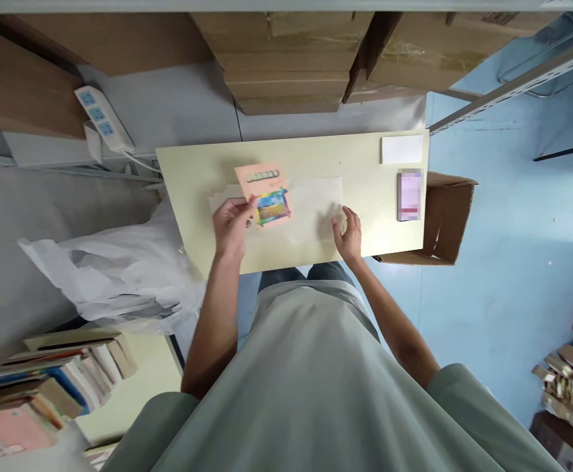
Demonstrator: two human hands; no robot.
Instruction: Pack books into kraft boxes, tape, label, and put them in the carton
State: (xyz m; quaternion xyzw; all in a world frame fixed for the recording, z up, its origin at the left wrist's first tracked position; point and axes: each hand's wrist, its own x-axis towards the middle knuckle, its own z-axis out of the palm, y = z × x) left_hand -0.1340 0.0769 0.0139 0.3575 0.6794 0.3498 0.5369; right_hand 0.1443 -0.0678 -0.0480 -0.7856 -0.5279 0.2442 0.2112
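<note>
A thin pink booklet (273,182) with a bright landscape picture on its cover is pinched at its lower left side by my left hand (231,223). It is tilted a little over a pale sheet (315,196), which lies on the cream table; whether that sheet is paper or a flat bag I cannot tell. My right hand (349,237) is at the sheet's lower right corner, thumb and fingers apart, with nothing in it. Part of the sheet is hidden behind the booklet and my left hand.
On the right of the table (365,154) lie a white stack (402,149) and a pinkish, blurred item (409,195). An open cardboard box (446,223) stands beyond that edge. White plastic (134,269) and books (84,373) are at left, a power strip (103,118) upper left.
</note>
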